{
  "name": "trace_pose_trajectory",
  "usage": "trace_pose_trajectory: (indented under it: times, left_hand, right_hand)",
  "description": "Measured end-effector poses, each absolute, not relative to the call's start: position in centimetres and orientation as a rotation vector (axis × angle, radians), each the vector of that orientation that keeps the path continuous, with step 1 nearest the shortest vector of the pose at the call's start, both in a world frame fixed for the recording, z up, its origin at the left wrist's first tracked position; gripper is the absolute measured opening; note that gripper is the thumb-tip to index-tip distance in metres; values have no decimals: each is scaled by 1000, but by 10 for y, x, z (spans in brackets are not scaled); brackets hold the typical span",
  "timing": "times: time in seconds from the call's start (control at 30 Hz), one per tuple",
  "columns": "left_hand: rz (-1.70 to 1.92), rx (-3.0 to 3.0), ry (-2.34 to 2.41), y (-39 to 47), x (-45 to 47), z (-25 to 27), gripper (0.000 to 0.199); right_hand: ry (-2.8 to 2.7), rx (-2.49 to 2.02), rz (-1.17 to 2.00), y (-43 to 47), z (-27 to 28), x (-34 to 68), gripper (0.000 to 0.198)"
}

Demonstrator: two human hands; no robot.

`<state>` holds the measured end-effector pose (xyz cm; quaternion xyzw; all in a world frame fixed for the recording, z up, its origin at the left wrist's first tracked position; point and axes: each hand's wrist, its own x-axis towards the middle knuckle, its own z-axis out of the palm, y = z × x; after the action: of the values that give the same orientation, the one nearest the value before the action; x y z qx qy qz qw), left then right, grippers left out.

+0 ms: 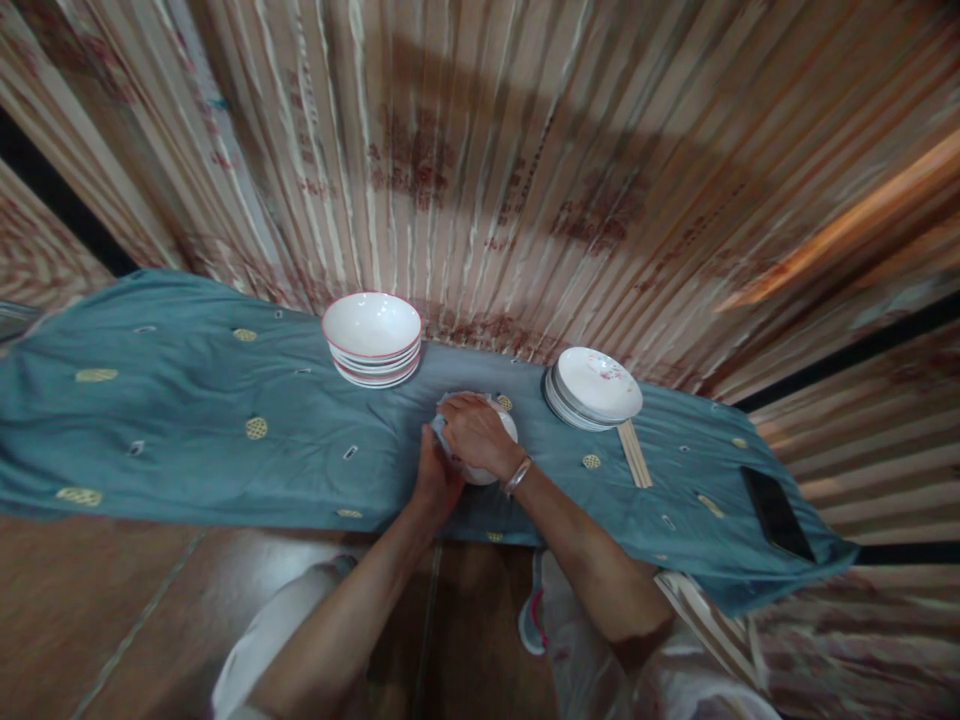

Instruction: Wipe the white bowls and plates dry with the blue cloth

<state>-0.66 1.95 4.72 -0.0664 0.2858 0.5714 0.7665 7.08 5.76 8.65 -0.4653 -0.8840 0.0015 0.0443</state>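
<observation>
Near the front middle of the table, a white round dish sits mostly covered by my hands; whether it is a plate or a bowl I cannot tell. My left hand is closed on its left edge, thumb up along the side. Over the top lies my right hand, pressing a pale blue-grey cloth against the dish. Much of the cloth is hidden beneath the fingers. A bracelet circles my right wrist.
Red-rimmed white bowls are stacked at the back left. A stack of flowered plates stands at the back right, with chopsticks beside it. A black phone lies near the right end of the cloth-covered table. Curtains hang behind.
</observation>
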Motion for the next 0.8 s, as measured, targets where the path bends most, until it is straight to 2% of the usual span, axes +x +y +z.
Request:
trace_pose_trajectory:
  times: [0.33, 0.8]
  left_hand:
    - [1193, -122, 684, 20, -6, 46, 55]
    - [1187, -131, 653, 20, -6, 49, 59]
  right_hand:
    - [-2574, -1539, 244, 73, 91, 91, 35]
    - [-2417, -1704, 495, 84, 92, 109, 38]
